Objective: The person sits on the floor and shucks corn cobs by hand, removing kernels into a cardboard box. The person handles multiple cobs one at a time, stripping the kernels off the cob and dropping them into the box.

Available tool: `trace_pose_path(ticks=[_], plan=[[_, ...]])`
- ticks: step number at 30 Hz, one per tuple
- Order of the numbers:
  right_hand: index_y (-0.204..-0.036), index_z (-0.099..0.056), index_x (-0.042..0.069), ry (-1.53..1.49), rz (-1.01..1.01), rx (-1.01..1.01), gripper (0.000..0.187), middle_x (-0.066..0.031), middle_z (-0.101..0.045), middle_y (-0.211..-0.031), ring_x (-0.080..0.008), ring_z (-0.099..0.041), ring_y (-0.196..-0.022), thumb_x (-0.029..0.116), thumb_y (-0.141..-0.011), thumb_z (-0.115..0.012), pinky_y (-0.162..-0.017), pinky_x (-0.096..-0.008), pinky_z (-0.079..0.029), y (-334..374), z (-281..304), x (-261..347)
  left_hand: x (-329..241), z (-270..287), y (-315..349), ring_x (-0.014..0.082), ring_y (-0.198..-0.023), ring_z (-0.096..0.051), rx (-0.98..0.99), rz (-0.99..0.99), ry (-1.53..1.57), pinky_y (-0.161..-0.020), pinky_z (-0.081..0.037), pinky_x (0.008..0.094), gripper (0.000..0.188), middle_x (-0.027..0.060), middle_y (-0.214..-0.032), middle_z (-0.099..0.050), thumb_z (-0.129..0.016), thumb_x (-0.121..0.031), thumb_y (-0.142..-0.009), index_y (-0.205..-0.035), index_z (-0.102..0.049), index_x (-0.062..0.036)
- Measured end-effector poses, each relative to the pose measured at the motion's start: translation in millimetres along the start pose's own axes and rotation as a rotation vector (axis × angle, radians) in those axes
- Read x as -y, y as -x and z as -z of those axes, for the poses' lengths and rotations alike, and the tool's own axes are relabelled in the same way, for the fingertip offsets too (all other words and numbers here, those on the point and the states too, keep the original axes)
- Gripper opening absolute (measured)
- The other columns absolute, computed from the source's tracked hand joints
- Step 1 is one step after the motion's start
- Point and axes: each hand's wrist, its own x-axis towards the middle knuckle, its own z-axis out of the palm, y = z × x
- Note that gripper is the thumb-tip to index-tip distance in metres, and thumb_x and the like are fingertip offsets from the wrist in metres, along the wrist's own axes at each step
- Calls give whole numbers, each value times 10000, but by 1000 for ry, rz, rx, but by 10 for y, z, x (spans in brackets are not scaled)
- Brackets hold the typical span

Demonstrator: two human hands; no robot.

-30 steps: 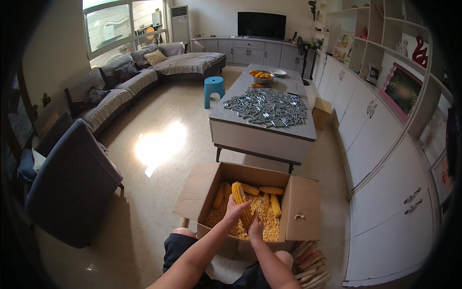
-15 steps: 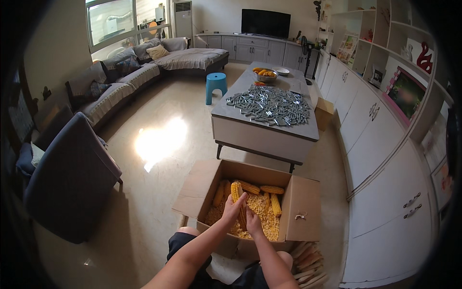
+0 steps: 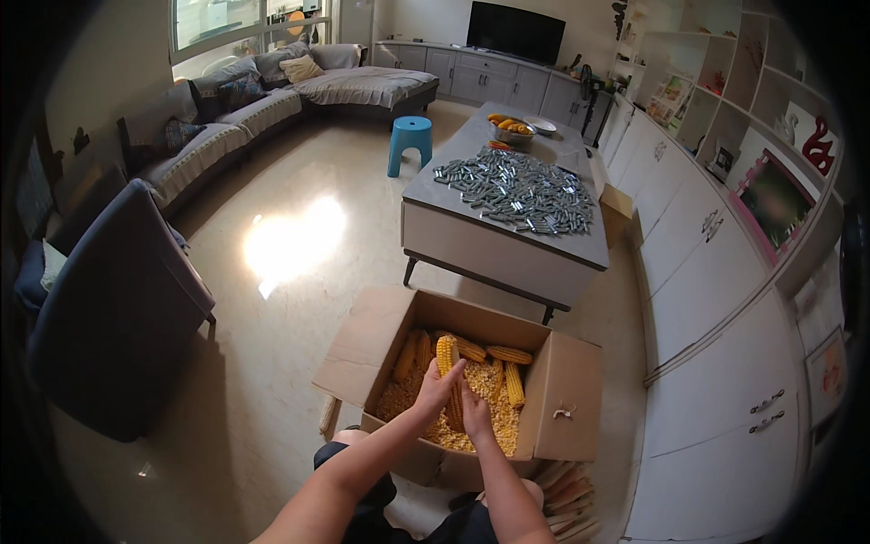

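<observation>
My left hand (image 3: 437, 390) is closed around a corn cob (image 3: 447, 352) with yellow kernels, whose upper end rises above the fingers. My right hand (image 3: 475, 415) is closed beside it, its thumb and fingers against the corn between my hands. Whether the corn lower down belongs to the same cob or a second one, I cannot tell. Both hands are over an open cardboard box (image 3: 568, 392). Loose yellow kernels (image 3: 489, 426) cover its bottom, and several more cobs (image 3: 509, 354) lie along its far and left sides.
Bare, pale cobs (image 3: 566, 499) are heaped by the box's near right corner. Beyond stands a grey coffee table (image 3: 489, 238) strewn with small shiny cylinders (image 3: 521, 192). A blue stool (image 3: 411, 145), a dark armchair (image 3: 118, 308) and white cabinets (image 3: 716, 426) surround the floor.
The view has shifted slightly, so the box and room sit a little differently. Both hands stay on the corn in nearly the same pose.
</observation>
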Motion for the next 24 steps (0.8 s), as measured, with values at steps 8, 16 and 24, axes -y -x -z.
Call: trace_pose_path(ticks=[8, 16, 24], plan=[[-978, -593, -26, -144, -260, 40, 611, -79, -588, -764, -176, -536, -670, 523, -900, -338, -640, -327, -423, -280, -67, -324, 158, 164, -171, 89, -716, -492, 1, 82, 159, -614, -434, 248, 280, 4, -799, -506, -566, -296, -865, -999, -449, -80], [-1212, -419, -59, -245, -77, 198, 564, -152, -532, -1115, -220, -490, -1051, 422, -921, -363, -900, -298, -372, -71, -71, -22, 137, 310, -346, 110, -641, -502, -119, 89, 275, -550, -446, 270, 284, 7, -741, -507, -567, -347, -853, -969, -446, -118], [-895, -529, 20, -553, -219, 223, 437, -21, -502, -645, -94, -461, -474, 406, -937, -328, -418, -224, -375, -63, -67, -84, 203, 298, -356, 102, -634, -503, -130, 42, 273, -552, -442, 273, 266, 3, -741, -519, -574, -336, -851, -955, -459, -120]])
